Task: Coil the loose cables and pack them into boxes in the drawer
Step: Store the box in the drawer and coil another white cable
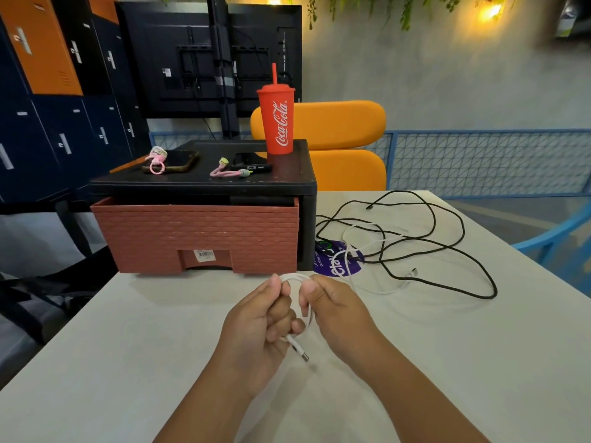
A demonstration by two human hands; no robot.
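Note:
Both my hands hold a white cable (377,290) above the table. My left hand (256,327) grips a loop of it, and its USB plug (300,351) sticks out below my fingers. My right hand (332,308) pinches the same loop at its top. The rest of the white cable trails right across the table. A long black cable (447,247) lies tangled over it at the right. The brick-patterned drawer (198,235) sits shut in its black cabinet (204,183) straight ahead.
On the cabinet stand a red Coca-Cola cup (277,119), two phones (179,159) and small pink cable ties (224,172). A purple sticker (335,260) lies under the cables. An orange chair (335,139) stands behind the table (128,346). A blue chair (556,238) is at the right.

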